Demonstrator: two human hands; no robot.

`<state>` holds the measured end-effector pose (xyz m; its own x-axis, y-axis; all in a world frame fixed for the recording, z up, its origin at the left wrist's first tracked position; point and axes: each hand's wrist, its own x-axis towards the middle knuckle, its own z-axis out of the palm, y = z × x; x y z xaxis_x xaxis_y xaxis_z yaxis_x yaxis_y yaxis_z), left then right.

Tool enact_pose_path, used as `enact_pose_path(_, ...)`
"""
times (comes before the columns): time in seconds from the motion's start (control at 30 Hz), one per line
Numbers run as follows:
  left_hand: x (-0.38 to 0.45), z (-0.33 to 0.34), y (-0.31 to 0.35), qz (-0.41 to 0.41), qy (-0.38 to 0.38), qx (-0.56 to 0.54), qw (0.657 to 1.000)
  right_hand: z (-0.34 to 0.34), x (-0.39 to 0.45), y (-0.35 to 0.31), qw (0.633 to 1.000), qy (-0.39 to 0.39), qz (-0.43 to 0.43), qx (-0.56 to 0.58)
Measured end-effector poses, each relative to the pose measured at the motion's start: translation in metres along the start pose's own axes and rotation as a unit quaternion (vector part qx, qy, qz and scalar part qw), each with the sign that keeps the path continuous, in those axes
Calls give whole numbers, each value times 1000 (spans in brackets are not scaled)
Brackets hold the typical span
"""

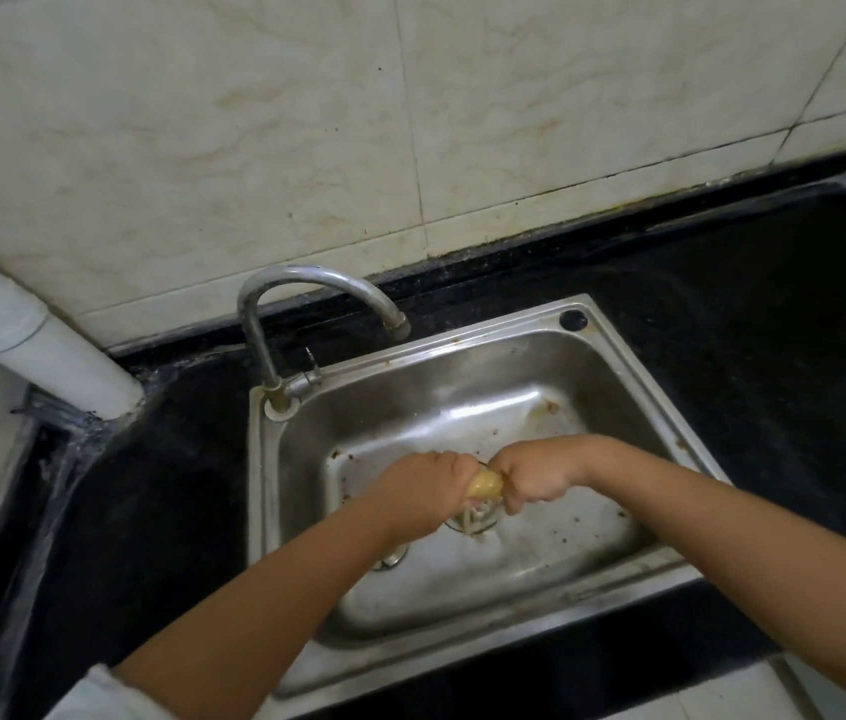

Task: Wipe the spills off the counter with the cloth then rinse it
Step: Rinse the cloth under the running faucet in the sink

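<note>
Both hands, the left hand (418, 485) and right hand (532, 475), are fisted together low in the sink (634, 376), over the drain (472, 522). Above and beyond them the basin is open up to the tap (316, 283), whose spout arches over the far rim, beyond the left hand. Past the right hand the counter (774, 314) lies bare to the wall (410, 122). Far left of the left hand, a white pipe (46, 345) blocks the corner.

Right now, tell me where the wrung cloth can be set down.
The black counter right of the sink is bare up to the tiled wall. The strip left of it, by the white pipe, is bare too. Over the drain it is crowded: the left hand and right hand grip the cloth.
</note>
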<state>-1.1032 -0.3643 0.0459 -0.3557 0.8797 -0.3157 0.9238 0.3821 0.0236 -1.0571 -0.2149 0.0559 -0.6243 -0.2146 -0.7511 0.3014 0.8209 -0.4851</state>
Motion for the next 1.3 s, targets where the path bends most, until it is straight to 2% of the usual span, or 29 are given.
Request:
enact_pose_path(0.03, 0, 2, 1, 11, 44, -25, 999, -2, -3, 1, 999, -20, 10, 30)
enact_pose_path(0.1, -1, 5, 6, 36, 134, -42, 989, -4, -9, 4, 999, -6, -2, 32)
enact_pose_path(0.17, -3, 1, 9, -14, 126, -110, 986, -4, -13, 5, 996, 73, -23, -36)
enact_pose_path(0.23, -1, -5, 11, -74, 73, -235, 966, -4, -19, 5, 975, 182, -40, -124)
enact_pose_path(0.27, 2, -10, 11, -89, 73, -301, 947, -3, -23, 5, 953, 245, -55, -169)
enact_pose_path(0.3, 4, -13, 10, -100, 70, -362, 924, -1, -26, 6, 916, 327, -82, -215)
enact_pose_path(0.33, 5, -15, 8, -115, 67, -429, 893, 1, -27, 10, 869, 404, -118, -260)
enact_pose_path(0.4, 2, -22, 3, -147, 27, -572, 807, 4, -23, 19, 784, 509, -179, -307)
enact_pose_path(0.43, 0, -25, 0, -154, 2, -638, 755, 6, -19, 23, 758, 537, -198, -313)
enact_pose_path(0.53, -5, -32, -4, -119, -71, -794, 591, 10, -2, 24, 712, 589, -225, -308)
enact_pose_path(0.57, -6, -33, -4, -111, -89, -818, 557, 11, 3, 24, 696, 608, -229, -306)
enact_pose_path(0.6, -8, -34, -3, -106, -105, -828, 540, 11, 5, 22, 683, 625, -232, -300)
enact_pose_path(0.63, -9, -35, -4, -103, -118, -828, 539, 10, 6, 19, 675, 635, -238, -291)
enact_pose_path(0.67, -12, -36, -5, -99, -128, -816, 555, 9, 6, 17, 668, 639, -250, -287)
enact_pose_path(0.7, -14, -39, -6, -91, -134, -790, 591, 7, 4, 14, 666, 632, -268, -293)
enact_pose_path(0.73, -17, -41, -7, -81, -137, -750, 642, 5, 2, 11, 670, 614, -285, -306)
enact_pose_path(0.77, -20, -44, -8, -74, -134, -690, 707, 3, 0, 9, 679, 590, -298, -320)
enact_pose_path(0.83, -22, -50, -6, -63, -94, -528, 841, 0, -4, 8, 715, 535, -293, -341)
enact_pose_path(0.87, -22, -51, -4, -46, -65, -453, 888, -1, -7, 6, 738, 508, -279, -345)
enact_pose_path(0.93, -19, -48, -3, -27, -33, -311, 949, -1, -12, -1, 787, 454, -236, -346)
enact_pose_path(1.0, -17, -37, -5, -27, -20, -174, 984, 0, -15, -12, 854, 377, -166, -319)
enact_pose_path(1.1, -9, -16, -8, 10, -32, -57, 998, 15, -8, -19, 945, 228, -47, -230)
enact_pose_path(1.2, 0, 2, -7, 27, -46, -14, 998, 28, 0, -17, 979, 174, -4, -109)
enact_pose_path(1.3, 5, 13, -5, 34, -36, -12, 999, 34, 4, -15, 990, 141, 10, -10)
